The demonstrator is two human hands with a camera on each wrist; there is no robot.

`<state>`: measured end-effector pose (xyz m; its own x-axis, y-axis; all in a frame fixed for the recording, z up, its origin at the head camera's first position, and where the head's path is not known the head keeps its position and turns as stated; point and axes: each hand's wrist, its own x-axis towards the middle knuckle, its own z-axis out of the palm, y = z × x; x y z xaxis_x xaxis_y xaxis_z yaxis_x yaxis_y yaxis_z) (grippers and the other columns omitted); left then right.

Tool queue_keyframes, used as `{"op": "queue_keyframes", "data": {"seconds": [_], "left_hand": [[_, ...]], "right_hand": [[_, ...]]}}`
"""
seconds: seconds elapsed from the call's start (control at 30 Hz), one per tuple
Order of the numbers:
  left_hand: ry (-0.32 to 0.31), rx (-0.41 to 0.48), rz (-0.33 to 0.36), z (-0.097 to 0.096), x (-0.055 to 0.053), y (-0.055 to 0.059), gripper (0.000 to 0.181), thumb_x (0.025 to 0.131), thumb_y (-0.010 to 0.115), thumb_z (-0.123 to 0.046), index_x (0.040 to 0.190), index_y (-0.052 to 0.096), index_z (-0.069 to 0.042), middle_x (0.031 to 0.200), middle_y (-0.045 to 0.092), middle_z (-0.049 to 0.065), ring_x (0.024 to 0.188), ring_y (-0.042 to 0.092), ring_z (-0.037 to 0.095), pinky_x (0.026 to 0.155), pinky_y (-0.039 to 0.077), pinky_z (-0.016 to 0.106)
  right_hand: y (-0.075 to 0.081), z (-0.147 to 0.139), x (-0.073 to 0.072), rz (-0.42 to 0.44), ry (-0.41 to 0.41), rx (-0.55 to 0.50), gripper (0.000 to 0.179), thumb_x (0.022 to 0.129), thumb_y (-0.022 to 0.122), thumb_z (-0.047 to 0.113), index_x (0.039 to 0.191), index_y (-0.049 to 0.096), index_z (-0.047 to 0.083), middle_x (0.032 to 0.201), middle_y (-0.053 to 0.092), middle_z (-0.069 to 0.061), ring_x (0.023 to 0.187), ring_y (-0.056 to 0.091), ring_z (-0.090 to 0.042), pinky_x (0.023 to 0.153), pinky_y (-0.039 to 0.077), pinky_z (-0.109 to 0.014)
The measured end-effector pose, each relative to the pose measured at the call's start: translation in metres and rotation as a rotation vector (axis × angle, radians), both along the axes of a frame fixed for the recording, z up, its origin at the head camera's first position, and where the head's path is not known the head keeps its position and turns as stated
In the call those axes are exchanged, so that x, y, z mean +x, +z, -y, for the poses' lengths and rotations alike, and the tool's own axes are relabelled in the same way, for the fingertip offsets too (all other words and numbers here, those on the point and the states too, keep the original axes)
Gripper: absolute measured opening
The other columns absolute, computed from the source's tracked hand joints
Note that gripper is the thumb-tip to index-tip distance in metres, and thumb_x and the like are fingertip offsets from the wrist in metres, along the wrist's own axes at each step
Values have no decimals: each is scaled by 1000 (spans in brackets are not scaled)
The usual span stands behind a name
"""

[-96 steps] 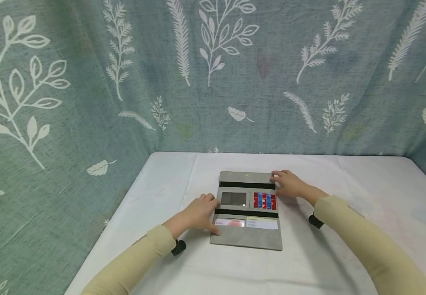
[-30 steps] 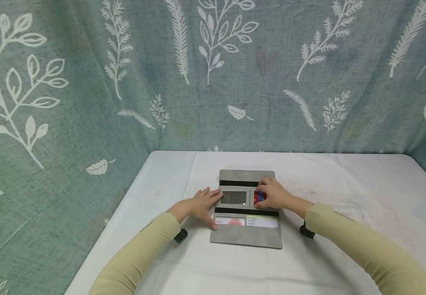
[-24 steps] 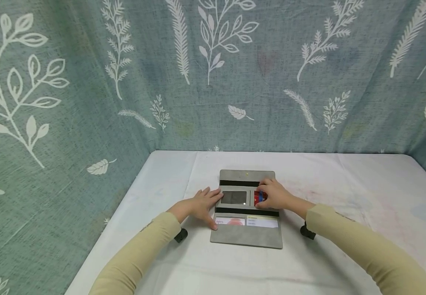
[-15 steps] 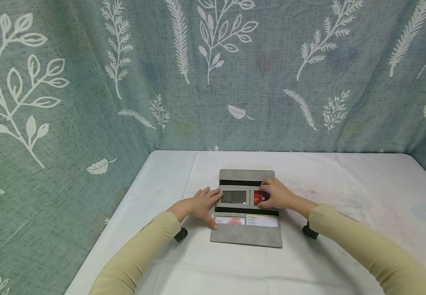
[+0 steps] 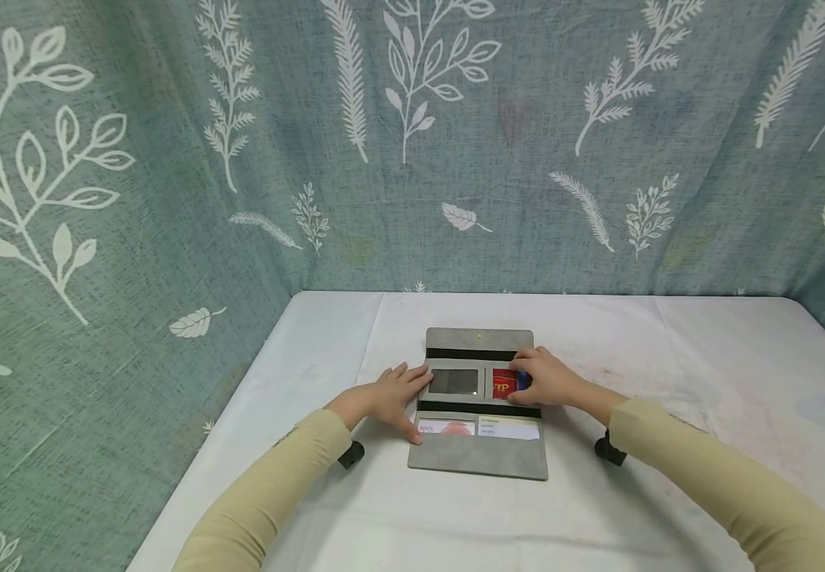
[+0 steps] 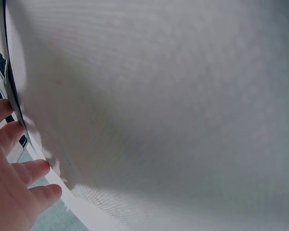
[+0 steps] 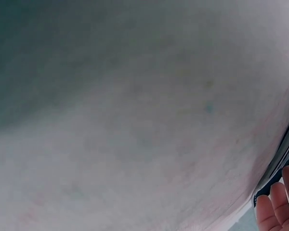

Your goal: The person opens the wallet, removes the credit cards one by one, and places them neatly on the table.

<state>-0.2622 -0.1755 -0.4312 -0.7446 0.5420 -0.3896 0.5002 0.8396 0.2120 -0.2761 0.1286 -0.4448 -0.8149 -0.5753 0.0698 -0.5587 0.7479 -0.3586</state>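
A grey long wallet (image 5: 476, 459) lies spread flat on the table. My left hand (image 5: 387, 397) rests on its left edge with fingers spread, fingertips beside the dark clear window (image 5: 454, 382). My right hand (image 5: 544, 378) pinches a red and blue card (image 5: 522, 380) at the wallet's right pocket, mostly covered by the fingers. To its left a red card with gold "VIP" letters (image 5: 503, 384) shows in the pocket. In the left wrist view my left hand's fingers (image 6: 31, 171) lie along the wallet's edge; the right wrist view catches only my right fingertips (image 7: 279, 202) by the wallet.
Two pale cards, one with a pink print (image 5: 448, 427) and one with a yellow strip (image 5: 508, 429), sit in the wallet's lower pockets. Black bands cross the wallet. White cloth (image 5: 712, 357) covers the table, and a leaf-patterned curtain (image 5: 383, 238) hangs behind it.
My right hand moved from the wallet's upper right edge onto the pocket, then slid rightward with the striped card, uncovering the red VIP card. My left hand shifted slightly onto the wallet.
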Motion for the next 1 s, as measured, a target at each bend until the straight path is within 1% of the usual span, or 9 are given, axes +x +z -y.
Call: {"op": "queue_keyframes", "data": {"seconds": [0.13,0.3,0.57,0.73,0.83,0.93,1.0], "left_hand": [[-2,-6,-3,-1,0,1,111,64,77,-52,147,17,-12,154,9,5,139,5,36,111,7,52],[0,-14,-7,-1,1,2,110,64,77,-52,147,17,-12,154,10,4,139,6,36,111,7,52],[0,-8,-2,-2,4,6,109,64,77,-51,147,18,-11,154,10,5,139,6,36,111,8,52],[-5,-6,-4,-2,3,5,110,64,77,-51,147,18,-11,154,10,6,139,6,36,110,8,53],[-3,-11,-4,-2,2,3,110,64,77,-52,147,18,-11,154,10,5,139,6,36,110,8,53],[-2,-19,-3,-2,1,3,111,63,77,-53,147,17,-12,154,9,5,139,5,36,111,7,52],[-1,-19,-2,-2,1,3,111,63,77,-53,147,17,-12,154,9,5,139,5,36,111,7,52]], "right_hand": [[0,-3,0,15,-5,-5,50,74,72,35,110,63,1,114,55,-16,97,48,-28,83,44,-42],[0,-5,0,39,-20,-1,50,74,72,35,109,63,1,112,55,-15,97,48,-27,84,44,-43],[-1,-10,0,24,-2,-6,49,74,71,34,108,62,0,109,57,-15,94,49,-27,83,44,-42],[-1,-11,0,41,-7,-23,48,73,72,32,106,62,-1,103,58,-12,90,50,-23,81,45,-40],[-1,-9,1,84,-31,-47,47,73,74,30,105,61,-2,98,57,-9,87,50,-20,80,46,-38],[1,-6,1,168,-74,-87,48,72,75,26,107,58,-3,94,56,-9,85,50,-19,78,47,-36],[2,-5,1,229,-100,-124,49,72,75,22,108,56,-5,89,56,-8,80,50,-18,74,47,-33]]}}
